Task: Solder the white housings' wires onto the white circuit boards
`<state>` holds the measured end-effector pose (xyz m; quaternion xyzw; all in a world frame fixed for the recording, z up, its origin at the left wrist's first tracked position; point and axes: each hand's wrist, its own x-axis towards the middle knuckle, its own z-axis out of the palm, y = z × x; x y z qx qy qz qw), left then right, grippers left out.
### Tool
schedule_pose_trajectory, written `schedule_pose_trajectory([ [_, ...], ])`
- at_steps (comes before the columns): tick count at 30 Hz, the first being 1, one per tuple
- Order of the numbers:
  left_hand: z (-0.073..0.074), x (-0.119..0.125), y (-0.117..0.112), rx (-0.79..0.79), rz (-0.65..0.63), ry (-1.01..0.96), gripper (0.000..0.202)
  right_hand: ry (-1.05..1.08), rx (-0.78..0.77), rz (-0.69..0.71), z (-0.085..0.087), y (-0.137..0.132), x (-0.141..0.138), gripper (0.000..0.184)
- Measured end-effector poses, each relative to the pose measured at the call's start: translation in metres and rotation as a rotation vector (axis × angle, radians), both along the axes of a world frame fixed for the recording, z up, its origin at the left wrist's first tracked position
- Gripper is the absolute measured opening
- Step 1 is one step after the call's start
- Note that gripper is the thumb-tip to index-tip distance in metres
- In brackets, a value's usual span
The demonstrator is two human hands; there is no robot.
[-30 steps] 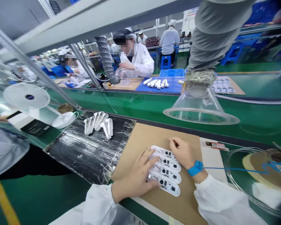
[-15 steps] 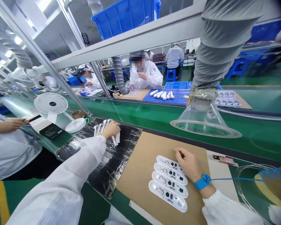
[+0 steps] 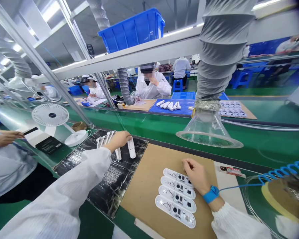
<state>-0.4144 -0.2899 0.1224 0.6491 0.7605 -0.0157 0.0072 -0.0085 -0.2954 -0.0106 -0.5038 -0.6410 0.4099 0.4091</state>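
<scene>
My left hand (image 3: 118, 140) reaches over a black sheet (image 3: 107, 186) at the left, fingers pinched on the top end of a white plastic shell (image 3: 132, 150). Beside and partly under that hand lies a row of similar white shells (image 3: 105, 137), some hidden by it. My right hand (image 3: 196, 174), wearing a blue wrist strap (image 3: 211, 194), rests on the brown cardboard (image 3: 142, 179) with its fingers curled in; nothing shows in them. It lies against the upper ends of several long white panels (image 3: 175, 211) fitted with wires and small black parts.
A clear extraction hood (image 3: 209, 132) hangs above the bench at the right. A white fan (image 3: 51, 115) and a black-and-white box (image 3: 48, 145) stand at the left, near another person's hands (image 3: 6, 138). A coiled blue cord (image 3: 284, 171) runs from the wrist strap.
My left hand has moved slightly right, bringing one white shell away from the row. My right hand stays by the panels. The whole view has shifted a little.
</scene>
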Motion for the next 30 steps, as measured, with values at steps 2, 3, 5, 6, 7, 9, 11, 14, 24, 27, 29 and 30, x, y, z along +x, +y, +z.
schedule_pose_trajectory([
  [2, 0.001, 0.025, -0.007, 0.063, -0.090, -0.046, 0.028, 0.072, -0.031, -0.011, 0.008, -0.002, -0.002, 0.042],
  [3, 0.000, 0.040, -0.011, 0.095, -0.135, -0.073, 0.031, 0.112, -0.048, -0.008, 0.014, -0.004, -0.003, 0.044],
  [5, -0.006, 0.071, -0.020, 0.157, -0.216, -0.132, 0.032, 0.193, -0.092, 0.037, 0.025, -0.008, -0.007, 0.048],
  [6, -0.011, 0.087, -0.025, 0.186, -0.251, -0.161, 0.031, 0.231, -0.122, 0.080, 0.030, -0.011, -0.009, 0.050],
  [7, -0.015, 0.103, -0.030, 0.210, -0.285, -0.191, 0.031, 0.267, -0.158, 0.133, 0.034, -0.013, -0.011, 0.053],
  [9, -0.023, 0.129, -0.037, 0.244, -0.350, -0.255, 0.029, 0.325, -0.246, 0.262, 0.042, -0.017, -0.013, 0.063],
  [11, -0.027, 0.147, -0.042, 0.263, -0.409, -0.325, 0.027, 0.368, -0.340, 0.384, 0.046, -0.020, -0.015, 0.072],
  [14, -0.022, 0.158, -0.043, 0.267, -0.481, -0.433, 0.024, 0.412, -0.439, 0.507, 0.050, -0.020, -0.013, 0.074],
  [24, 0.002, 0.152, -0.041, 0.043, -0.600, -0.706, 0.027, 0.377, -0.541, 0.724, 0.059, -0.018, -0.003, 0.062],
  [27, -0.004, 0.154, -0.042, 0.044, -0.557, -0.755, 0.029, 0.331, -0.532, 0.705, 0.059, -0.021, -0.005, 0.056],
  [29, -0.010, 0.156, -0.043, 0.058, -0.524, -0.785, 0.029, 0.313, -0.530, 0.693, 0.059, -0.022, -0.007, 0.054],
  [30, -0.012, 0.157, -0.044, 0.064, -0.509, -0.802, 0.029, 0.308, -0.530, 0.689, 0.058, -0.023, -0.008, 0.054],
])
